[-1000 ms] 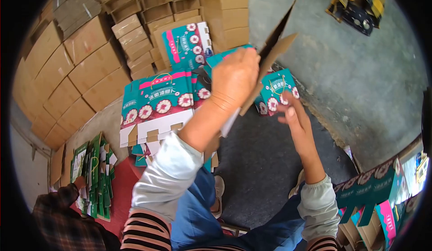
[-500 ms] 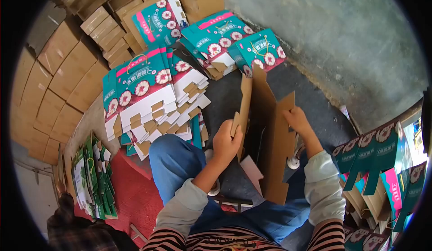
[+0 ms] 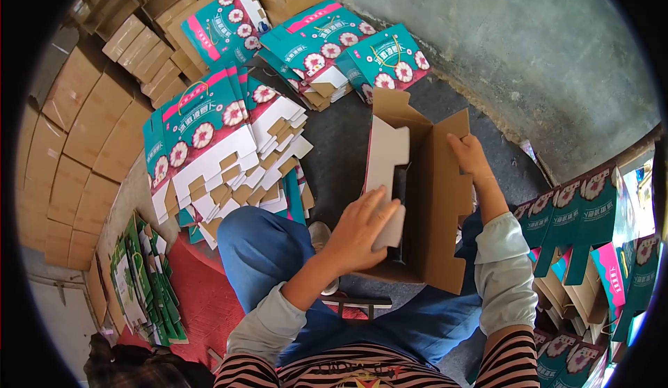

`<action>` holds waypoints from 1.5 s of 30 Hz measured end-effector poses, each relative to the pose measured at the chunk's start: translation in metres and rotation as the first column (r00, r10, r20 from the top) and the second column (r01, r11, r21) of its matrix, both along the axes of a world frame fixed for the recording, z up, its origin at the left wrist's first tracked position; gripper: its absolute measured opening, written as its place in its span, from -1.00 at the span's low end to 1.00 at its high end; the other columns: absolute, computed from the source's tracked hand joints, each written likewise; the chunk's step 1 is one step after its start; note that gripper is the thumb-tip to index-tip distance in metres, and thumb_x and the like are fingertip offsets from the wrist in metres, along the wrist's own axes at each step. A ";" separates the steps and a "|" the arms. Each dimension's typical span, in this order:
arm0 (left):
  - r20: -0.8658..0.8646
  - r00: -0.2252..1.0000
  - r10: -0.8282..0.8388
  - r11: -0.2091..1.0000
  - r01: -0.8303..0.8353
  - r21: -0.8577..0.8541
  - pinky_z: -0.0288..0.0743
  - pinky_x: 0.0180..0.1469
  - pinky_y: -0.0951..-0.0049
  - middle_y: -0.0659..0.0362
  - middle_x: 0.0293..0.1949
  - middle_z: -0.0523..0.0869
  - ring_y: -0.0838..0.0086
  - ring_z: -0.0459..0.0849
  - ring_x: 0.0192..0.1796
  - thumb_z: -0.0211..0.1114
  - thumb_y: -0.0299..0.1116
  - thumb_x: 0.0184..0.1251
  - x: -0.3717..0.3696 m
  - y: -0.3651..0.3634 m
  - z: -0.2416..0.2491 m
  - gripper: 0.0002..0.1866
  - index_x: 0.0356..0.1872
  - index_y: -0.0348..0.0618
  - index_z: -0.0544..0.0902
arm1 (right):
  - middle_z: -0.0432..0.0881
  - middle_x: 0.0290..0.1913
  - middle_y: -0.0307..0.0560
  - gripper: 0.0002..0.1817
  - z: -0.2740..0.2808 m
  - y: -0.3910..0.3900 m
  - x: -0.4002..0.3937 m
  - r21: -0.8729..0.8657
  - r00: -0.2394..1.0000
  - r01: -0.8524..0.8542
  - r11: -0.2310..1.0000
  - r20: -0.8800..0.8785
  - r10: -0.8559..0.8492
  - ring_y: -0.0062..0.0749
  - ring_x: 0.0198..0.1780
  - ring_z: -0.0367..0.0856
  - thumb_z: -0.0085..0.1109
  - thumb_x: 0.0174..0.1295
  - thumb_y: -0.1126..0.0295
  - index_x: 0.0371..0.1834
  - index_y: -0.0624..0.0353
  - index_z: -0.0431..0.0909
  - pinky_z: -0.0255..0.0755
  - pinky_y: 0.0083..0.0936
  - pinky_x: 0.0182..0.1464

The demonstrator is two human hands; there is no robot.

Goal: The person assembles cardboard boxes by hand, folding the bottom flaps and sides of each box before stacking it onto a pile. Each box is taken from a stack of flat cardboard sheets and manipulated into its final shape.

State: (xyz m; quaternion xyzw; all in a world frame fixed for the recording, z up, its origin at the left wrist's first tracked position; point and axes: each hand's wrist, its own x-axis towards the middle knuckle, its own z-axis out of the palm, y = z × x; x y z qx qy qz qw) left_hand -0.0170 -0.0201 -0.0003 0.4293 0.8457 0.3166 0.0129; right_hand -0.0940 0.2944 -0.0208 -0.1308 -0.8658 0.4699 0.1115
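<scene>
An opened cardboard carton (image 3: 445, 200) stands between my knees, its brown inside facing up and its top flaps raised. On its left side a white flap (image 3: 387, 155) leans inward. My left hand (image 3: 356, 233) lies against the lower part of this flap with its fingers stretched out and slightly apart. My right hand (image 3: 467, 157) is closed on the upper edge of the right brown flap, thumb and fingers pinching it. The carton's bottom is mostly in shadow.
Flattened teal gift boxes (image 3: 202, 134) lie piled at the left front, with more teal boxes (image 3: 323, 43) behind. Brown cartons (image 3: 90, 116) are stacked at the left. Green folded boxes (image 3: 146, 276) stand on red flooring. Teal boxes (image 3: 577, 207) are stacked at the right, by a concrete wall (image 3: 501, 54).
The carton's left flap has tilted inward, showing its white face. My left hand has gone from pinching that flap to lying against it. My right hand still holds the right flap.
</scene>
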 end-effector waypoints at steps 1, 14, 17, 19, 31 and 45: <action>-0.020 1.000 -0.017 0.998 0.016 -0.064 0.10 0.40 0.07 -0.15 0.40 0.14 -0.06 0.14 0.42 0.36 -0.31 -0.09 0.004 0.001 0.000 -0.15 0.36 -0.08 0.29 | 0.68 -0.38 0.16 -0.55 0.002 0.001 -0.002 -0.055 1.000 -0.012 0.998 -0.021 0.011 -0.16 -0.26 0.69 0.09 0.24 0.13 -0.31 0.45 0.60 0.46 -0.35 -0.19; -0.009 0.993 -0.115 0.973 0.110 -0.204 0.05 0.39 -0.06 -0.09 0.41 0.17 -0.01 0.01 0.48 0.33 -0.36 -0.17 -0.006 0.020 -0.040 -0.27 0.23 -0.06 0.44 | 0.65 -0.46 -0.10 -0.62 0.005 0.011 -0.005 -0.084 0.956 -0.074 0.994 0.277 0.095 -0.49 -0.53 0.60 0.16 0.22 0.15 -0.24 0.34 0.59 0.46 -0.50 -0.45; 0.012 0.993 -0.121 0.971 0.121 -0.204 0.04 0.40 -0.10 -0.09 0.42 0.15 0.00 -0.03 0.50 0.32 -0.38 -0.15 -0.004 0.017 -0.040 -0.27 0.24 -0.10 0.42 | 0.65 -0.43 -0.12 -0.58 0.024 -0.003 0.005 0.065 0.992 -0.007 0.998 0.126 -0.001 -0.52 -0.52 0.59 0.20 0.21 0.22 -0.03 0.36 0.50 0.45 -0.54 -0.45; 0.019 0.993 -0.120 0.972 0.122 -0.202 0.03 0.40 -0.12 -0.10 0.42 0.14 0.00 -0.04 0.50 0.32 -0.39 -0.14 -0.005 0.016 -0.039 -0.26 0.25 -0.11 0.40 | 0.66 -0.39 -0.08 -0.52 0.040 -0.015 0.012 0.158 0.997 0.009 0.987 0.075 -0.021 -0.47 -0.47 0.62 0.21 0.20 0.23 0.08 0.34 0.44 0.47 -0.52 -0.38; 0.190 0.958 0.213 0.957 -0.244 0.157 0.28 0.27 0.19 -0.17 0.26 0.35 -0.09 0.34 0.28 0.23 -0.41 0.01 0.003 0.006 -0.021 -0.29 0.31 -0.17 0.32 | 0.66 -0.12 0.09 -0.44 0.038 -0.017 0.022 0.315 0.996 -0.076 0.946 0.063 0.059 -0.06 -0.06 0.63 0.17 0.14 0.28 0.22 0.24 0.34 0.47 -0.28 0.03; 0.550 0.807 0.212 0.972 -0.115 -0.205 0.40 -0.38 0.37 0.10 -0.47 0.61 0.51 0.54 -0.39 0.26 -0.14 0.31 -0.084 -0.024 0.045 -0.62 -0.38 -0.36 0.62 | 0.46 0.22 0.05 -0.30 0.105 -0.037 0.064 0.760 0.913 -0.162 0.630 -0.127 0.387 -0.06 0.28 0.38 0.39 -0.05 0.29 0.22 0.13 0.36 0.26 -0.20 0.30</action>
